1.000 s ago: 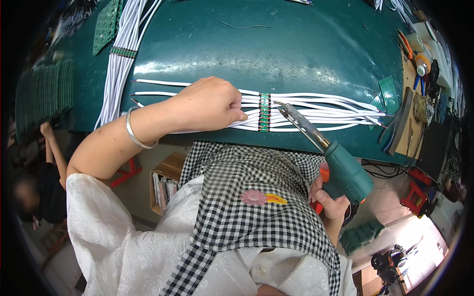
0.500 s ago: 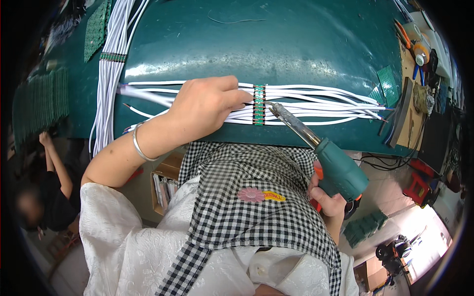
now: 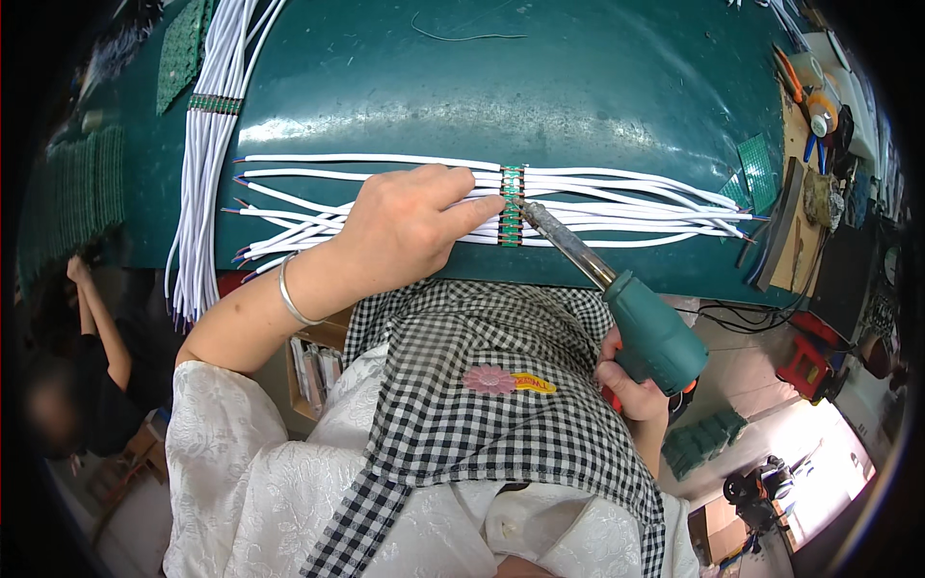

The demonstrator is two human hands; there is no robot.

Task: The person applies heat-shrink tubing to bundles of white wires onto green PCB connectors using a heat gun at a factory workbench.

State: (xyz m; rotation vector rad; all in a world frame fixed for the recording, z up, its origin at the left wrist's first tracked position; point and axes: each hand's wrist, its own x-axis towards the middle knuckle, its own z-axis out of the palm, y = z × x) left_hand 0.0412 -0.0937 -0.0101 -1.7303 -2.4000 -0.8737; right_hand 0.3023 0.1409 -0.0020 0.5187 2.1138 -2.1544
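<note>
My left hand is closed, its fingers pinching a white cable at the left edge of a narrow green circuit board strip. White cables run out from both sides of that strip, their coloured wire ends bare at the far tips. My right hand grips the handle of a green soldering gun. Its metal tip reaches the strip's right edge, close to my left fingertips; whether it touches a joint is too small to tell. The pinched wire end is hidden by my fingers.
A bundle of white cables joined by similar strips lies at the left. Green board panels rest at the right, beside orange-handled pliers and a dark curved bar. Another person's arm shows at far left.
My left hand has shifted slightly right, and the cable that was blurred behind it now lies still. The soldering gun has moved a little left, its tip nearer the strip.
</note>
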